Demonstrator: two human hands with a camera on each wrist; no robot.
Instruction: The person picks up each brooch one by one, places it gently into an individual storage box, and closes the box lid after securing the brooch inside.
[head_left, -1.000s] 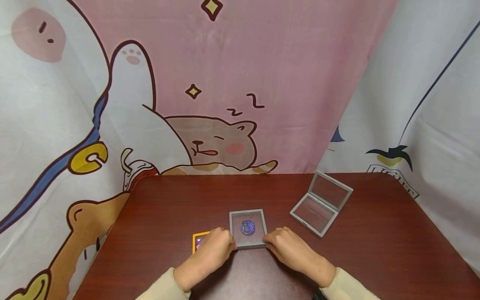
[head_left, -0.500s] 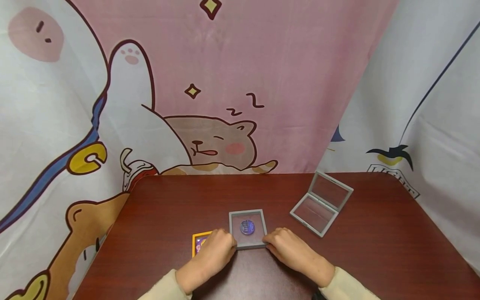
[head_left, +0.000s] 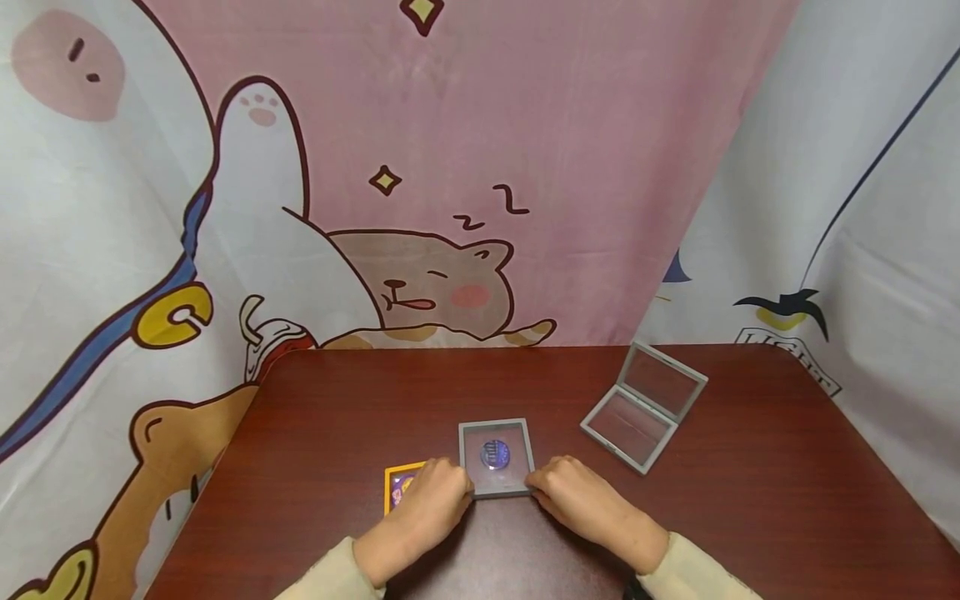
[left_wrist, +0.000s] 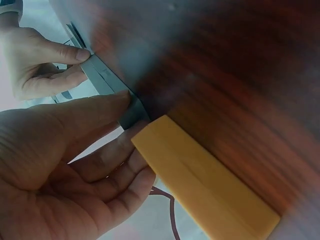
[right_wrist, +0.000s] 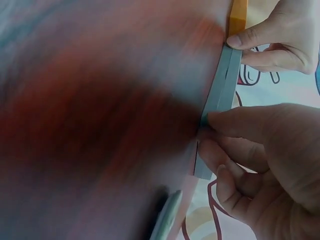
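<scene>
A closed square grey display frame [head_left: 501, 492] lies flat on the table, its clear window showing a round blue-purple disc [head_left: 495, 455] in the middle. At the frame's near left corner, my left hand [head_left: 438, 496] pinches the edge between thumb and fingers. My right hand [head_left: 577, 493] pinches the near right corner the same way. Both wrist views show thumbs on the grey side wall [right_wrist: 220, 85], along which a thin seam runs. Partly covered by my left hand is a yellow-framed case [head_left: 387, 492] with a purple picture; its yellow side [left_wrist: 205, 180] lies right beside those fingers.
To the right, a second grey frame [head_left: 612, 451] stands open like a book, its clear lid tilted up at the back. The dark red-brown table [head_left: 360, 392] ends at a cartoon-printed cloth [head_left: 585, 167] behind it.
</scene>
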